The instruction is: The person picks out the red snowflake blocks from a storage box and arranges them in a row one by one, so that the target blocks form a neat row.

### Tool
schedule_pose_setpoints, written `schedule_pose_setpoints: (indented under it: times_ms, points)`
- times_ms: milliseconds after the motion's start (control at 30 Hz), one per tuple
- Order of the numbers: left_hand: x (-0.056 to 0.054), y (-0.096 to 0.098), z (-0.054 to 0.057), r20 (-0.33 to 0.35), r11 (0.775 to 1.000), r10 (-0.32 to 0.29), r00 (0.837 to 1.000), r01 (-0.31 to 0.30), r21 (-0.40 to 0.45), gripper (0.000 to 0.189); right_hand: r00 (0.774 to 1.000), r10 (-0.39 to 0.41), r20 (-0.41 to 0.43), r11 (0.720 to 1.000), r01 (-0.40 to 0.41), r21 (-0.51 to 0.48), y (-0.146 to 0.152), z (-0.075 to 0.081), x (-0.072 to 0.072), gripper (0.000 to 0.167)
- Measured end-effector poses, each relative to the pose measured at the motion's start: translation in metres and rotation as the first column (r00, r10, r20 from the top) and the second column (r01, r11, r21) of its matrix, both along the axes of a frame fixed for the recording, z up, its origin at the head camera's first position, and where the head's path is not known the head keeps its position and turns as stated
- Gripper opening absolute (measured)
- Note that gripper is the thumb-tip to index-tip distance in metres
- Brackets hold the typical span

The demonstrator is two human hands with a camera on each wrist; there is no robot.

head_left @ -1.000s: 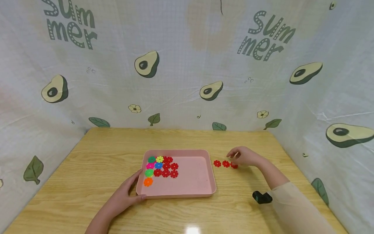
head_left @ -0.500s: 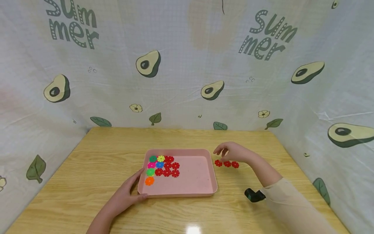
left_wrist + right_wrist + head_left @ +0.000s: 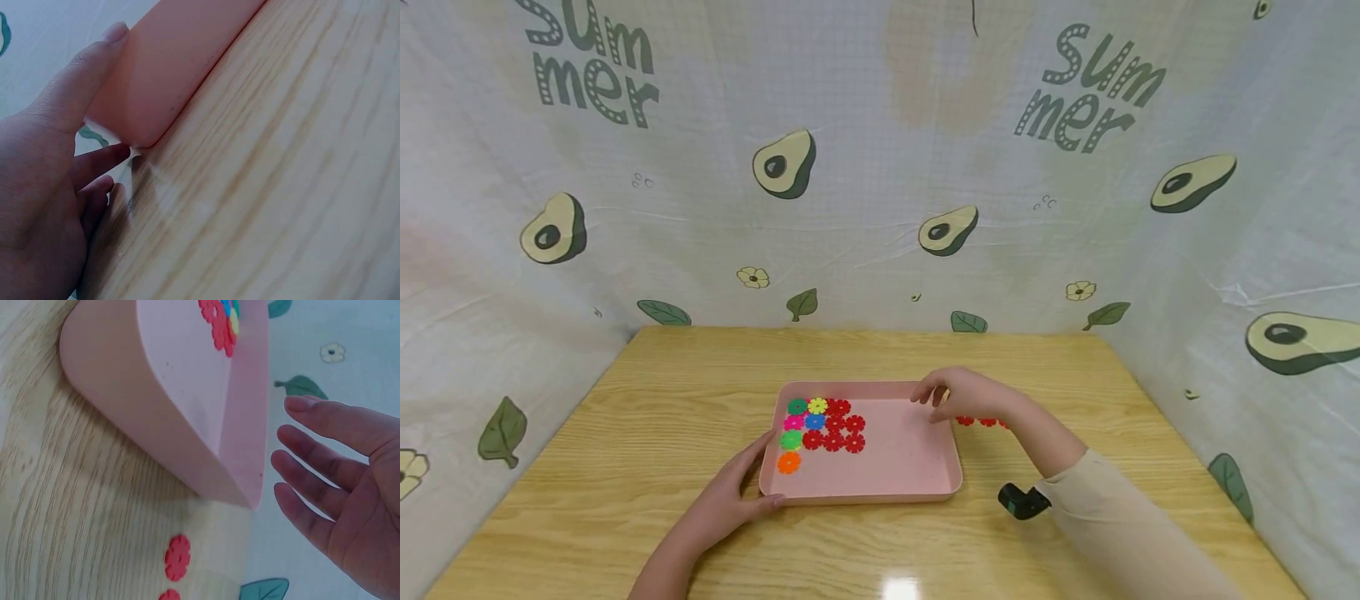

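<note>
A pink rectangular tray (image 3: 887, 475) rests on the wooden table. My left hand (image 3: 726, 496) holds its near left corner, thumb along the front wall and fingers at the left side, as the left wrist view also shows. Flower-shaped plastic discs lie flat inside at the left: several red ones (image 3: 832, 442), plus an orange disc (image 3: 789, 462), a blue disc (image 3: 815, 422) and others in green, pink and yellow. Over the tray's right rim hovers my right hand (image 3: 966, 393), fingers loosely bent; the right wrist view (image 3: 337, 475) shows nothing between them.
To the right of the tray, red flower discs (image 3: 966, 421) lie in a row on the table (image 3: 820, 550), partly hidden by my right hand. A black device (image 3: 1024, 502) is attached at my right sleeve. A printed cloth (image 3: 865, 167) hangs behind and at both sides.
My right hand has moved left, from over the row of red discs to above the tray's right rim. The left hand stays at the tray corner. The view has shifted slightly.
</note>
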State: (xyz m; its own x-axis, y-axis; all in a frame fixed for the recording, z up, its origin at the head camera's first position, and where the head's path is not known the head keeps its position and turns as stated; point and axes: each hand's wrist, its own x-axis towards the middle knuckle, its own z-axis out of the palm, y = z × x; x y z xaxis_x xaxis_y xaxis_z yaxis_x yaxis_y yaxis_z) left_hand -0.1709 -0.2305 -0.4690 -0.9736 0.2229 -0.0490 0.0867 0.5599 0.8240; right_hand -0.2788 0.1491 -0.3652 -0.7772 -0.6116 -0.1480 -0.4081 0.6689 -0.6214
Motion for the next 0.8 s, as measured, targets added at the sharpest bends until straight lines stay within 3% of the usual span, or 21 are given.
schedule_pose_setpoints:
  times_ms: [567,800]
  points:
    - [0.001,0.001,0.000,-0.002,1.000,0.007,1.000,-0.007,0.002,0.094,0.984,0.176,0.003,0.984,-0.176,0.039,-0.056,-0.008,-0.008,0.030]
    - [0.001,0.001,-0.001,-0.017,1.000,0.007,1.000,-0.007,0.001,0.094,0.985,0.169,0.025,0.982,-0.171,0.082,-0.072,-0.015,-0.014,0.031]
